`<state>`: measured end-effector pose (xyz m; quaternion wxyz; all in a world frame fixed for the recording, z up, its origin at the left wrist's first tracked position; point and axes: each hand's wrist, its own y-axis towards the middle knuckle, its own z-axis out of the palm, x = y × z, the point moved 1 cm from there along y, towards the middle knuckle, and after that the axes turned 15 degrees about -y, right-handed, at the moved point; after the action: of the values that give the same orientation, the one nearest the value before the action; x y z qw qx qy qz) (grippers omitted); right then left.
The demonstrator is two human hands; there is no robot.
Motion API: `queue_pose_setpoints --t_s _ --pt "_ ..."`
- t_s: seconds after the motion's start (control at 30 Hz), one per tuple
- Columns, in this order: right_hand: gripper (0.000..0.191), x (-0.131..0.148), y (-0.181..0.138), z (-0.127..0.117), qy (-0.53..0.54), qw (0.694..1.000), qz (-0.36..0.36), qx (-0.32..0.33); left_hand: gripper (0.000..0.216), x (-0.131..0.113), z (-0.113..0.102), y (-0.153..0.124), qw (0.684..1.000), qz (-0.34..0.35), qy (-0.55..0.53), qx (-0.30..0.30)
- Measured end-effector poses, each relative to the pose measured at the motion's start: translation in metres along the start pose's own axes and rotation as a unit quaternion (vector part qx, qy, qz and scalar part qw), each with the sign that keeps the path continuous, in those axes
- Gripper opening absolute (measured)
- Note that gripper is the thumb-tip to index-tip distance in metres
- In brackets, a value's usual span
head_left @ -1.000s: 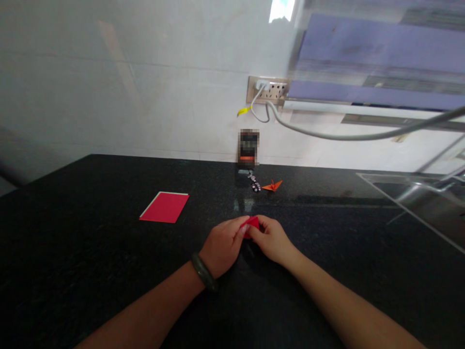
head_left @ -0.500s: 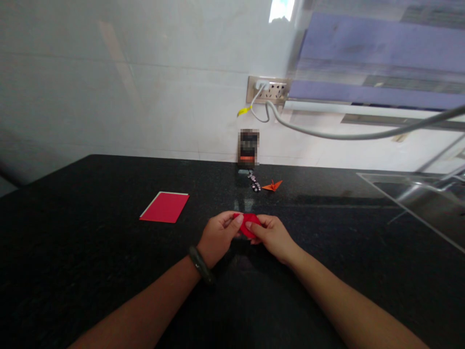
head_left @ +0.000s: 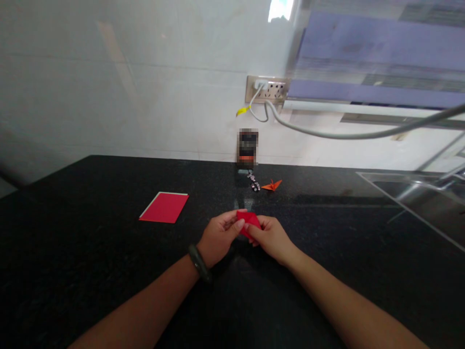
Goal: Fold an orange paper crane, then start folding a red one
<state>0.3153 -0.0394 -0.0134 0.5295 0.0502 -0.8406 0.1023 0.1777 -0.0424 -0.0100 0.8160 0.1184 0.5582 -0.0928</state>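
A small folded red paper (head_left: 249, 219) is pinched between both my hands just above the black counter (head_left: 90, 271). My left hand (head_left: 218, 238), with a dark bracelet on its wrist, grips the paper's left side with thumb and fingers closed. My right hand (head_left: 271, 238) holds the right side, its fingers curled onto the paper. Most of the paper's lower part is hidden by my fingers.
A stack of red paper sheets (head_left: 164, 207) lies to the left. A small orange paper crane (head_left: 272, 185) sits farther back beside a small dark device (head_left: 247, 149) against the wall. A wall socket (head_left: 267, 90) with a grey cable is above. A glass pane (head_left: 417, 198) stands at right.
Both hands have lifted slightly and shifted away from me while working the red paper, whose visible top now looks more pointed and upright.
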Motion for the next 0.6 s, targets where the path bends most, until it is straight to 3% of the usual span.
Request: queue_pose_setpoints --t_s 0.1,0.4,0.6 --pt "0.019 -0.0007 -0.0012 0.0001 -0.018 1.000 -0.001 0.021 0.021 0.0000 -0.0003 0.0009 1.000 0.010 0.025 0.001" --pt "0.026 0.0004 -0.0045 0.0000 -0.028 0.995 0.017 0.096 0.024 0.0051 -0.0075 0.0028 0.996 -0.002 0.041 -0.078" --pt "0.021 -0.0020 -0.0034 0.0021 -0.051 0.994 0.014 0.096 0.025 0.0042 -0.0058 0.0028 0.995 -0.007 0.057 -0.084"
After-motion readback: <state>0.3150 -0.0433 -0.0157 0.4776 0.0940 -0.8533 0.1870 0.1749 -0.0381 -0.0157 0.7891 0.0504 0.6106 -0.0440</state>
